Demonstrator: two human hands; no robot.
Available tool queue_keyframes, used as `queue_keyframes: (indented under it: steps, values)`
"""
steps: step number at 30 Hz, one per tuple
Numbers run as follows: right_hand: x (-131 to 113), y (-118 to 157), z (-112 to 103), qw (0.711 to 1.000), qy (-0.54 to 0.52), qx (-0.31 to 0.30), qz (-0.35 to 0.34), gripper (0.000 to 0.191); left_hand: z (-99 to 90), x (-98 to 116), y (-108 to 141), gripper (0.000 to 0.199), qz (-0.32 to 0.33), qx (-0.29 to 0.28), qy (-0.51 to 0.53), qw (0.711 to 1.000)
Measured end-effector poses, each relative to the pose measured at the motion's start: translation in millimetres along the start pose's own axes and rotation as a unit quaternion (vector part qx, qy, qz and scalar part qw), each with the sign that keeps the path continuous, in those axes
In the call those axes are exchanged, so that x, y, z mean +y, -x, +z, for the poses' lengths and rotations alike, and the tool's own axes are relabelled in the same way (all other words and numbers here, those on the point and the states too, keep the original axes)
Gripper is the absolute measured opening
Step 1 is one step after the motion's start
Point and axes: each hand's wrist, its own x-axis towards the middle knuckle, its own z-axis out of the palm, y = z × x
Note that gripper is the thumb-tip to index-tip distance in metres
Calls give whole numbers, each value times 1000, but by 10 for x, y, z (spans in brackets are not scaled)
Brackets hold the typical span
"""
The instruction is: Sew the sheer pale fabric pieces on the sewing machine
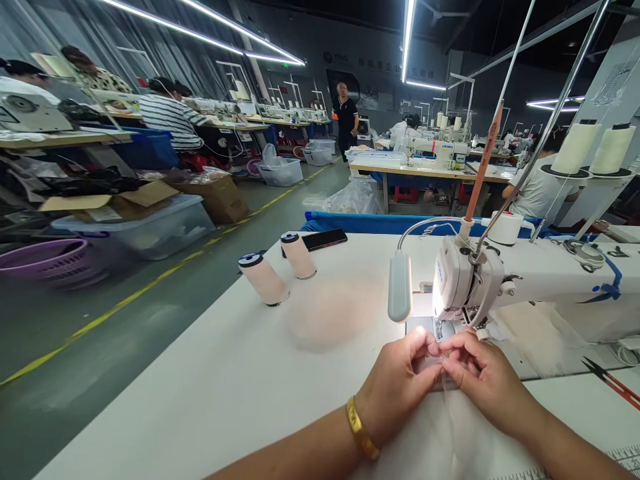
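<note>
Both hands meet just in front of the needle area of a white sewing machine (467, 280). My left hand (400, 380), with a gold bracelet (361, 427) at the wrist, pinches a thin, sheer white fabric (453, 433) between thumb and fingers. Opposite it, my right hand (483, 377) pinches the same fabric, the fingertips of both hands almost touching. The cloth hangs down from the fingers toward the table's front edge. A grey lamp head (399, 287) lights the spot from the left of the needle.
Two thread cones (263, 279) and a phone (325, 239) lie on the white table (200, 400), near a sheer, pale fabric piece (335, 313). Red-handled scissors (613, 383) and a ruler (627, 457) are at right. People at other machines fill the background; one person (345, 117) stands in the aisle.
</note>
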Motion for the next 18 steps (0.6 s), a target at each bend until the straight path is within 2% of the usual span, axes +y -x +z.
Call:
queue_keyframes:
  steps: [8, 14, 18]
  values:
    - [40, -9, 10, 1000, -2, 3, -20, 18, 2, 16, 18, 9, 61, 0, -43, 997]
    - [35, -15, 14, 998, -3, 17, -57, 11, 5, 14, 38, 9, 55, -8, -41, 998]
    - [16, -16, -7, 998, -2, 16, -53, 11, -3, 56, 20, 12, 45, -21, 0, 999]
